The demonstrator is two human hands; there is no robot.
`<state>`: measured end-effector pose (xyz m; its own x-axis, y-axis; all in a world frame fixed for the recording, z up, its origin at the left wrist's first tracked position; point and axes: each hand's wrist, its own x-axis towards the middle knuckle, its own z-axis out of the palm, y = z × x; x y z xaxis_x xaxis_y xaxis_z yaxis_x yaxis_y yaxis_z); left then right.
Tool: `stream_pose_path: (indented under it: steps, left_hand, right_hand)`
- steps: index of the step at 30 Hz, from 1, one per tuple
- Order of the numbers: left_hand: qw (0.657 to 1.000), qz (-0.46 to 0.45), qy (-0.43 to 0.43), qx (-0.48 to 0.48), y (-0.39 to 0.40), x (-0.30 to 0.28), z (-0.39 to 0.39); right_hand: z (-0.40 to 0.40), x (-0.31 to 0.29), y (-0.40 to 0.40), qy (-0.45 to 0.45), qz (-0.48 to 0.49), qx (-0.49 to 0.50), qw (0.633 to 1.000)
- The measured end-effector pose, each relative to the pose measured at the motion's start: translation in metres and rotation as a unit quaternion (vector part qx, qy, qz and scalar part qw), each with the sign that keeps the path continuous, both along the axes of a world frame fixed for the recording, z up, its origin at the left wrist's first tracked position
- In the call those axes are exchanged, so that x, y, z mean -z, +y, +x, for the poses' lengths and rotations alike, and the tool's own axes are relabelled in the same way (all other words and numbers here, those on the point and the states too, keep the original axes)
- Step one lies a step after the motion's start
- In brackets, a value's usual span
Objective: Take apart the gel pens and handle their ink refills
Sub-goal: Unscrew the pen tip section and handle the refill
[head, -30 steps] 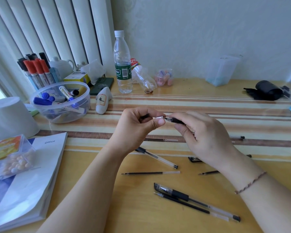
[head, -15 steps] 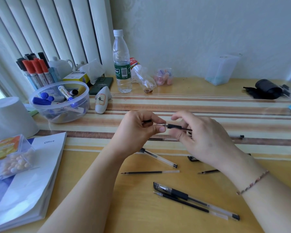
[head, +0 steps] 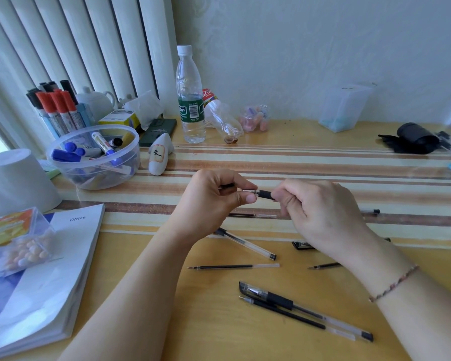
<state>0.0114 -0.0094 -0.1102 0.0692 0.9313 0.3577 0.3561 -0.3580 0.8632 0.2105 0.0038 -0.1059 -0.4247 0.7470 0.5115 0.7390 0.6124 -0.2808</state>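
Note:
Above the striped mat I hold a black gel pen (head: 264,194) level between both hands. My right hand (head: 320,212) is closed around its barrel, with the black grip and metal tip sticking out to the left. My left hand (head: 214,201) pinches at the tip end and also holds a dark part, probably the cap. On the desk lie a loose refill (head: 232,267), a second refill (head: 326,266) partly under my right wrist, a clear pen (head: 245,244), a capped pen (head: 305,310) with a refill (head: 284,312) beside it, and a black cap (head: 301,245).
A clear bowl of markers (head: 94,162), a white cup (head: 13,183), an Office book (head: 44,277) and a candy box (head: 16,241) fill the left. At the back stand a water bottle (head: 190,100), a clear box (head: 343,110) and a black roll (head: 414,138).
My hands have come back together: the right hand closed over the barrel and pushed the pen's tip toward my left fingers, after being drawn slightly apart half a second ago.

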Motion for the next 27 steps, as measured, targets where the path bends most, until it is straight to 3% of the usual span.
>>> stream_pose_path:
  steps: [4,11,17,21,27]
  left_hand:
    - [1.000,-0.001,0.002,-0.003,-0.001,0.000,0.001]
    - [0.996,0.032,0.070,-0.039,0.000,0.007,0.006]
    - [0.995,0.053,0.079,-0.028,-0.001,0.007,0.007]
    - [0.999,-0.002,0.047,0.003,0.001,0.010,0.005]
    - [0.998,-0.014,0.055,0.008,0.003,0.011,0.005]
  right_hand:
    - [-0.001,-0.003,-0.003,0.018,-0.020,-0.011,1.000]
    - [-0.003,0.003,-0.001,-0.007,0.039,0.019,0.999]
    - [0.000,0.004,0.002,-0.022,0.046,0.016,0.999]
    - [0.001,0.002,0.001,-0.002,0.047,0.022,0.999]
    - [0.001,0.001,0.000,-0.012,0.057,0.032,0.998]
